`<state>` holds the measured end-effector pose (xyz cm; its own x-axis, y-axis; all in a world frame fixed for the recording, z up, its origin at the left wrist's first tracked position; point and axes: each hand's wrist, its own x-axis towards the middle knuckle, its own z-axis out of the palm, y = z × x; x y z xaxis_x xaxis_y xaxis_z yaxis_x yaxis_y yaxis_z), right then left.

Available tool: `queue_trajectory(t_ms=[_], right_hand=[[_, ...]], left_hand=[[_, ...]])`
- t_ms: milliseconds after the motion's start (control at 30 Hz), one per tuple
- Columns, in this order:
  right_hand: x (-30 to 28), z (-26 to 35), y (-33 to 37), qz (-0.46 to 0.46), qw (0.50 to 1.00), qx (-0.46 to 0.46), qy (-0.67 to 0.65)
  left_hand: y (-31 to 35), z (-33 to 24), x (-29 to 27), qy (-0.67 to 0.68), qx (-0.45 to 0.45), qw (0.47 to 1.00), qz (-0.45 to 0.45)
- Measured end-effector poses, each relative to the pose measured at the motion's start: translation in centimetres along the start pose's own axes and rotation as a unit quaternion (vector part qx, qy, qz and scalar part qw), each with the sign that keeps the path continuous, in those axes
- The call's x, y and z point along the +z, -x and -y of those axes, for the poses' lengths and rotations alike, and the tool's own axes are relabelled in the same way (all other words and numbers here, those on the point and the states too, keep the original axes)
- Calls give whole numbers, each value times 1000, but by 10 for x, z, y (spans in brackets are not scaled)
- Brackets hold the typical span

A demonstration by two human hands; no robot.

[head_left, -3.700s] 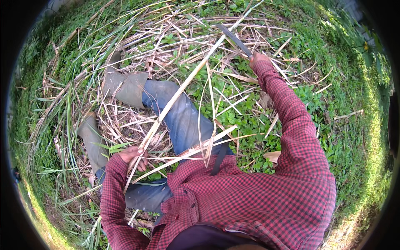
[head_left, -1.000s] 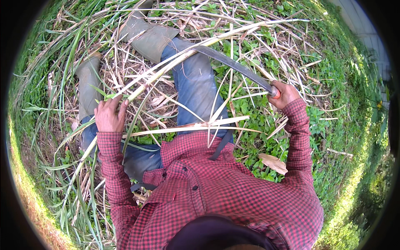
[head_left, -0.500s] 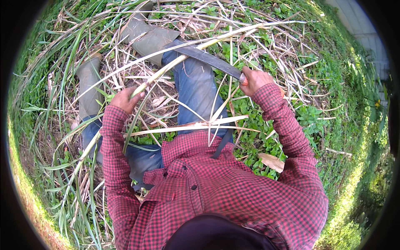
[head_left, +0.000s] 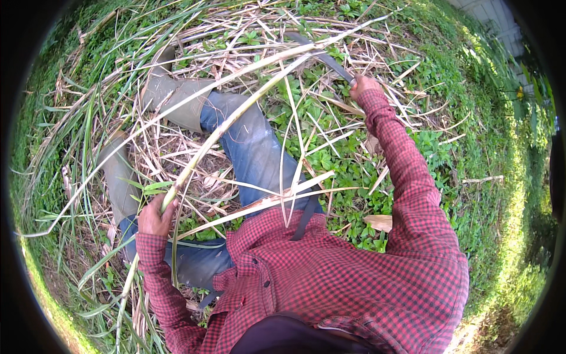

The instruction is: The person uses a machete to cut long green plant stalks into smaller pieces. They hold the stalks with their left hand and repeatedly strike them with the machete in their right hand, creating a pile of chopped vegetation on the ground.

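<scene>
left hand (head_left: 154, 216), lower left of the frame: fingers closed around the lower end of a long pale green cane stalk (head_left: 236, 118). the stalk runs from that fist up and to the right, crossing above the blue-trousered leg (head_left: 259, 156) and reaching the upper centre of the frame. half a second ago this hand sat higher and nearer the knee; it is now lower and further left, so the stalk is drawn out longer across the view.

right hand (head_left: 364, 84), upper right of centre: fist closed on the handle of a long dark blade (head_left: 321, 54). the blade points up and to the left, and its outer part meets or crosses the upper stretch of the stalk; whether the edge is actually touching cannot be told from this view. in the two earlier pictures the blade lay low across the thigh, close to the body; it is now extended with the arm, well away from the trunk, near the position it held in the oldest picture.

judgement: the blade has travelled outward along the stalk while the left hand pulled back, which reads as a stroke run toward the stalk's far end, probably stripping or trimming it.

surroundings: two olive rubber boots (head_left: 171, 100) in the upper left, standing in a litter of dry straw-coloured leaves (head_left: 194, 171). green ground cover (head_left: 354, 189) fills the centre right. red checked shirt (head_left: 354, 283) occupies the lower frame.
</scene>
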<state>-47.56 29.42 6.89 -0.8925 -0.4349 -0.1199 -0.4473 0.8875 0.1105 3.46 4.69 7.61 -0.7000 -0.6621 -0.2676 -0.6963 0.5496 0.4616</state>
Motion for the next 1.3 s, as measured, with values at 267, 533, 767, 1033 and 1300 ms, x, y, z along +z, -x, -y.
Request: queue_trajectory(t_ms=[267, 533, 767, 1033, 1300], right_hand=[[-16, 1, 19, 64, 996, -68, 9], [16, -17, -25, 15, 992, 93, -89], [25, 37, 57, 51, 980, -190, -9], [41, -22, -9, 48, 990, 68, -116], [84, -32, -2, 6, 982, 116, -147]], left_hand=[[18, 23, 15, 1, -34, 999, -11], [12, 6, 24, -40, 23, 995, -84], [17, 19, 38, 206, 8, 974, 97], [18, 24, 21, 360, -95, 894, 250], [-1, 36, 33, 442, -130, 820, 339]])
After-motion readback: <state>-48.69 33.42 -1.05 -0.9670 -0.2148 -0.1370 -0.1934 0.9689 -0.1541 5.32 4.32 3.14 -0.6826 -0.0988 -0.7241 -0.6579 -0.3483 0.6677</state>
